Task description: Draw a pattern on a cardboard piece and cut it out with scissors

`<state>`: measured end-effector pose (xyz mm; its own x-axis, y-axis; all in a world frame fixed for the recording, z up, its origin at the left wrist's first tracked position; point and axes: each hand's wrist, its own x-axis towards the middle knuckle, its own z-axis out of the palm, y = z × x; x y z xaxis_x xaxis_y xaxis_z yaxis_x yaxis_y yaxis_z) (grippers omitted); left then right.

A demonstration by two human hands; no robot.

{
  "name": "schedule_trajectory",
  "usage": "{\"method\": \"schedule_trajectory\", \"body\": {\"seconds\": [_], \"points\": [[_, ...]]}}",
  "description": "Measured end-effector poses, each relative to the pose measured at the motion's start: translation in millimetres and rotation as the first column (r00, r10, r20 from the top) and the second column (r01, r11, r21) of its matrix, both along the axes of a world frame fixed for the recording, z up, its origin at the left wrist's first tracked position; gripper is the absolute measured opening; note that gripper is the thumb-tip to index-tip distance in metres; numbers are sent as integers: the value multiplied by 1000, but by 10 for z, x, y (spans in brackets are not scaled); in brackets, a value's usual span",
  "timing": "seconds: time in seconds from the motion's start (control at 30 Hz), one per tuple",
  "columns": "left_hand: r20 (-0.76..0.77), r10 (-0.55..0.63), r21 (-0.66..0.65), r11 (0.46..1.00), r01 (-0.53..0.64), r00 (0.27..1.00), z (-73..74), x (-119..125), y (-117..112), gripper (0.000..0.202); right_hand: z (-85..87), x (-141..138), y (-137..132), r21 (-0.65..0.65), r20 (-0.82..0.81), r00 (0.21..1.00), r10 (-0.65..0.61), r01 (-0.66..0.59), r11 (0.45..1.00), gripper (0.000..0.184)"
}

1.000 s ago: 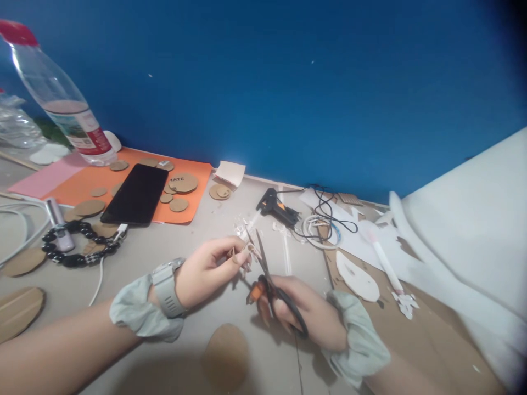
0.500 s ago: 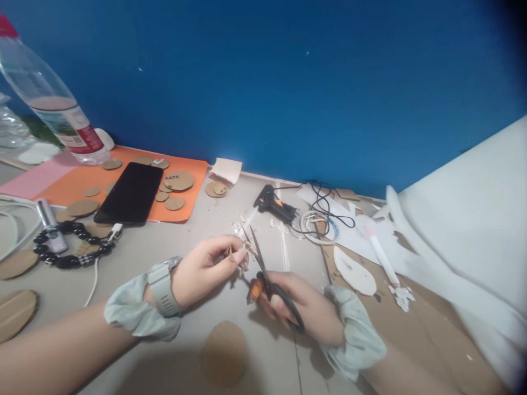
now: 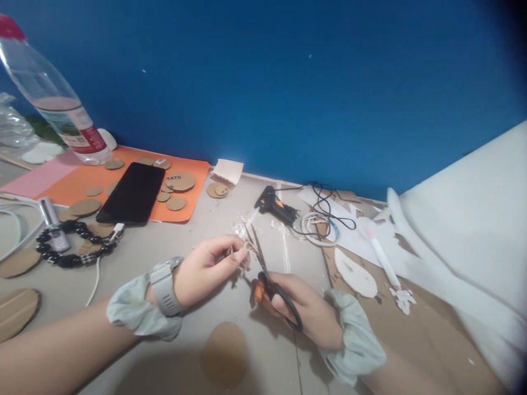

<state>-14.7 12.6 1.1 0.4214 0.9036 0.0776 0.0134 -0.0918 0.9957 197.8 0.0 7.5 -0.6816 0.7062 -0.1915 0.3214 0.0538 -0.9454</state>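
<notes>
My left hand (image 3: 212, 270), with a grey watch on its wrist, is closed in a pinch on a small crumpled scrap (image 3: 246, 253), pale with brown bits. The fingers hide much of it, so its kind is unclear. My right hand (image 3: 302, 304) is wrapped round the black and orange handles of a pair of scissors (image 3: 268, 277). The blades stand slightly apart and point up and away, right beside the scrap. Just beyond the blades lies a black glue gun (image 3: 275, 206), its nozzle facing left, with clear glue bits around it. A cardboard disc (image 3: 224, 355) lies nearest me.
On the left, a black phone (image 3: 132, 193) and several cardboard discs rest on orange paper (image 3: 193, 170), near a bottle (image 3: 68, 120) and a black bead bracelet (image 3: 66, 260). Cables, white paper scraps and a white marker (image 3: 383, 255) lie on cardboard at right. A blue wall (image 3: 263, 93) stands behind.
The scissor blades have shifted slightly and look a little closer together beside the scrap. My left hand keeps its pinch. The whole view has drifted a few pixels.
</notes>
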Motion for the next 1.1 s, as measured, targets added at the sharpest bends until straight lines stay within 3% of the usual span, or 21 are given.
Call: {"method": "schedule_trajectory", "body": {"seconds": [0.13, 0.3, 0.53, 1.1], "points": [[26, 11, -40, 999, -10, 1000, -12, 2, 0, 26, -8, -9, 2, 25, 29, 1000, -3, 2, 1000, 62], [-52, 26, 14, 1000, -26, 998, -22, 2, 14, 27, -2, -14, 2, 25, 48, 999, 0, -1, 1000, 65], [-43, -10, 14, 1000, 11, 999, -16, -4, 10, 27, 6, -13, 7, 29, 61, 998, 19, -21, 999, 67], [-32, 27, 7, 1000, -27, 999, -21, 9, 6, 27, -21, -8, -4, 19, 47, 999, -11, 10, 1000, 55]]}}
